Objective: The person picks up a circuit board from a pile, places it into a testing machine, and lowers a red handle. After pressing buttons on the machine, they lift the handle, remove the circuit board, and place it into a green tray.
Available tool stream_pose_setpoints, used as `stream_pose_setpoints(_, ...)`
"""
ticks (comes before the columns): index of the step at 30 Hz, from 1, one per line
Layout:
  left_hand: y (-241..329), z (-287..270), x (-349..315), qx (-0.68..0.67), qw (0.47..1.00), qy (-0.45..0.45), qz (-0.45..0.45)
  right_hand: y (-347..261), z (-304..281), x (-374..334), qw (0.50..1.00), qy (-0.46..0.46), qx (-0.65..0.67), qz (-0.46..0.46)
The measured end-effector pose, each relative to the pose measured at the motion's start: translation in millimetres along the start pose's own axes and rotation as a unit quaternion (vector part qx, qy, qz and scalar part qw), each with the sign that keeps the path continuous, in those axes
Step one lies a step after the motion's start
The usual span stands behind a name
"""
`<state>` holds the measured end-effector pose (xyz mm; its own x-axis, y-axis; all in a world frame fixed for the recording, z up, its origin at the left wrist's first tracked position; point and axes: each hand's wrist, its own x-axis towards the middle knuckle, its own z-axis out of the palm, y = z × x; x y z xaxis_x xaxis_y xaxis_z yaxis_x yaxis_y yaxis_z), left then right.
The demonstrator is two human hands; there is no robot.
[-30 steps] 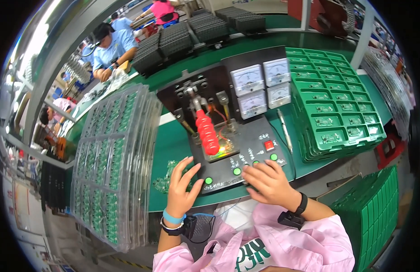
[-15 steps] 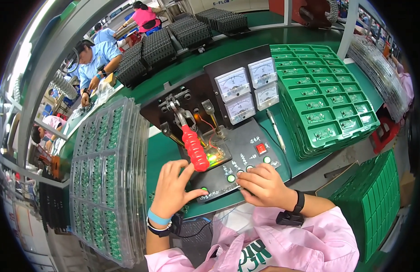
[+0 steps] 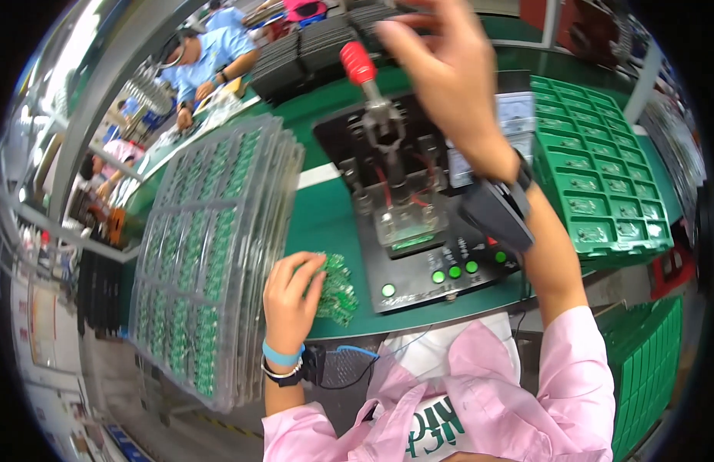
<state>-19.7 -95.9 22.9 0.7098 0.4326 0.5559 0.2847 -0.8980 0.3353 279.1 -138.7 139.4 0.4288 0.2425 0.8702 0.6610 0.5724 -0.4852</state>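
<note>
My right hand [image 3: 457, 85] is raised, thumb apart from the fingers, just right of the red-handled clamp lever [image 3: 359, 63]. It is slightly smeared and cut by the top edge; nothing shows in it. The lever stands up on a black test fixture [image 3: 407, 289]. Below it a clear plate [image 3: 407, 223] sits over a green strip, seemingly a board's edge. My left hand [image 3: 289, 300] has its fingers loosely bent and apart at the left edge of a pile of green circuit boards [image 3: 339, 291]. No board shows clearly lifted in it.
Stacked clear trays [image 3: 210, 231] of circuit boards stand left. At right are stacked green trays [image 3: 603, 169] with boards in compartments, and more green trays [image 3: 653, 369] lower down. Panel meters [image 3: 517, 115] are partly behind my right arm. A co-worker in blue [image 3: 218, 54] works beyond black racks [image 3: 318, 50].
The red handle has swung up and away from me. My right hand has gone from the front buttons up beside it; my left has left the handle for the board pile. The fixture's yellow-green glow is gone.
</note>
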Motion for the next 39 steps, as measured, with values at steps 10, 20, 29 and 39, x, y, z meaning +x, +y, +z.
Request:
stream_pose_setpoints(10,-45,15,-15,0.014,0.989,-0.115,-0.088,-41,-65,-159,0.796,-0.506,-0.299,-0.141)
stream_pose_setpoints(20,-29,23,-15,0.141,0.973,-0.143,-0.113,-50,-42,-144,0.734,-0.563,-0.356,-0.130)
stream_pose_setpoints(29,41,18,13,0.046,0.997,0.001,0.067,-49,-54,-150,0.756,-0.516,-0.373,-0.155)
stream_pose_setpoints(39,72,86,29,0.070,0.987,-0.052,0.134,-89,-172,-98,0.855,-0.360,-0.373,-0.038)
